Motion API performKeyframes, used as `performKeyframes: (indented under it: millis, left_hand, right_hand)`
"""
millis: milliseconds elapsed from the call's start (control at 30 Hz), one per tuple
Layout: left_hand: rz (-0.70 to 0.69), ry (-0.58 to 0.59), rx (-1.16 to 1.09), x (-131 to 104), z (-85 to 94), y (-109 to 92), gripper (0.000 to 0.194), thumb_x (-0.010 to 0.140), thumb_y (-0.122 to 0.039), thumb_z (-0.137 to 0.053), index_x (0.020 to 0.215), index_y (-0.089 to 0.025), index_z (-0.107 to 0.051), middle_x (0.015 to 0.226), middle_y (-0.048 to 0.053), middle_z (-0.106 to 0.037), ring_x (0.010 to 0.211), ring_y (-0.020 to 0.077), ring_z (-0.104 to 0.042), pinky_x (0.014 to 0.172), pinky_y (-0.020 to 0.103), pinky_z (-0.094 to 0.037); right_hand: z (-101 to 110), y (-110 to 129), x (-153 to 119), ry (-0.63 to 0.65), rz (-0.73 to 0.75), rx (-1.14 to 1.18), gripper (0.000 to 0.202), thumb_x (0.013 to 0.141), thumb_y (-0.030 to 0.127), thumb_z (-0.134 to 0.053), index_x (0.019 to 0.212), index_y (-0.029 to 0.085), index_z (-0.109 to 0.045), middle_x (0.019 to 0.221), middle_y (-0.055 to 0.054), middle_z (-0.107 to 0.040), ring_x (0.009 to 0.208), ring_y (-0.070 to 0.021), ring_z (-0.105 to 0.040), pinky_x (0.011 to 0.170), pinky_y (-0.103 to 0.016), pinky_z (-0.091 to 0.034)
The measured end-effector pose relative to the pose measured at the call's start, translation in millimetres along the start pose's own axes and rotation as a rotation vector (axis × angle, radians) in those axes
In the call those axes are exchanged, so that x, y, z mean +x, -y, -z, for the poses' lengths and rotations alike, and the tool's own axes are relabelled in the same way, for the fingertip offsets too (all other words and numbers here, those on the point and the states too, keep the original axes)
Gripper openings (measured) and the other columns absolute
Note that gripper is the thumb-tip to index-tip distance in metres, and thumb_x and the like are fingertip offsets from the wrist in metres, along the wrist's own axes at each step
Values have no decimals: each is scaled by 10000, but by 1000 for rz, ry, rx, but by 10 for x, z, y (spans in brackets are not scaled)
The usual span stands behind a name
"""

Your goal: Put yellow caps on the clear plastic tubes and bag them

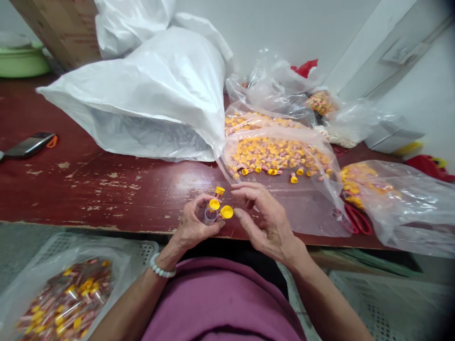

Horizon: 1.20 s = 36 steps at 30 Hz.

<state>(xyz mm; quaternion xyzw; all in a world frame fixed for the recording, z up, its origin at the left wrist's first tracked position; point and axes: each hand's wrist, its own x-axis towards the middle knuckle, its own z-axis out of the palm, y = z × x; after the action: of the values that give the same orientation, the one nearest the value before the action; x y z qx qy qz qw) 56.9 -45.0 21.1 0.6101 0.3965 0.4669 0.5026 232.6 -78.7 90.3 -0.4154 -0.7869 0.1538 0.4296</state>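
My left hand (199, 219) is closed round clear plastic tubes (210, 217) above the front edge of the table. Among its fingers are yellow caps (214, 204), and another yellow cap (226, 212) faces up by the thumb. A small yellow-capped piece with a red-and-white body (219, 191) shows just past the fingers. My right hand (263, 215) is beside them, its thumb and fingers apart. Its thumb tip is at the edge of the nearest cap; whether they touch I cannot tell. Beyond the hands, many similar yellow-capped pieces (270, 154) spill from a clear bag.
A large white sack (159, 85) of clear tubes lies open on the worn red table (88, 189). At right is a clear bag (408, 203) with yellow pieces. Below left, a lined basket (149, 248) holds filled tubes. A phone (30, 144) lies far left.
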Motion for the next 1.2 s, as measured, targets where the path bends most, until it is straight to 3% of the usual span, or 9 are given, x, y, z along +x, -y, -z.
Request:
performKeyframes:
  millis: [233,367,533,633,767,867,967,1100,1200]
  left_hand:
    - [53,-7,-29,17,26,23,363,553,-169,-776,846,-147,-562,753,3,-611,661,116,-567,616,221,-467]
    - [134,-35,-123,58,-7,91,445,510,-151,-813,888,-148,-578,772,10,-647,668,129,-600,641,239,-491]
    - [261,-74,-452,97,-55,41,423,482,-116,-818,837,-142,-590,680,0,-669,632,155,-632,673,311,-536]
    - [314,-51,-581,90,-41,-36,345,483,-92,-801,764,-127,-604,647,-3,-651,620,158,-619,649,342,-553]
    - [363,-26,-625,78,-30,-79,312,504,-90,-781,770,-117,-620,653,6,-647,612,162,-614,640,369,-561]
    - [349,-38,-573,93,-55,-33,337,494,-98,-797,768,-121,-603,658,5,-647,620,151,-612,647,336,-550]
    - [310,-73,-430,123,-100,28,426,486,-110,-812,848,-141,-590,698,-2,-657,650,138,-617,662,286,-528]
    - [190,-63,-138,150,-152,27,426,510,-107,-782,880,-151,-576,751,-5,-646,666,120,-598,639,234,-490]
    - [33,-2,-4,143,-165,-11,345,556,-98,-731,860,-154,-578,791,0,-632,722,127,-591,670,232,-479]
  right_hand:
    - [-196,-51,-117,112,35,-161,427,719,-4,-442,1064,206,-579,1205,-88,-511,1131,-215,-475,960,-411,-422]
    - [-91,-221,-79,78,22,-163,421,729,28,-443,1077,217,-587,1217,-76,-509,1115,-195,-496,939,-370,-437]
    - [452,-1141,-93,-258,-388,-493,250,816,169,-434,1007,182,-597,975,-101,-599,940,-224,-550,835,-393,-454]
    - [697,-1764,-205,-269,-717,-754,253,752,250,-543,960,127,-618,1018,-186,-575,992,-314,-511,865,-482,-399]
    - [796,-2091,-310,-271,-778,-740,237,778,227,-481,911,109,-638,937,-188,-603,929,-302,-531,842,-469,-399]
    - [718,-1852,-262,-314,-731,-666,254,825,280,-460,921,123,-636,886,-138,-625,869,-250,-553,814,-410,-434]
    - [519,-1245,-131,-344,-561,-306,271,863,337,-479,1036,169,-603,915,-76,-639,818,-191,-580,774,-356,-473]
    - [209,-342,40,-92,-178,47,234,896,202,-457,1091,223,-585,1043,-58,-617,990,-169,-575,886,-348,-463]
    - [48,-25,82,55,17,45,300,874,108,-440,1116,221,-577,1073,-75,-599,1029,-175,-558,898,-361,-469]
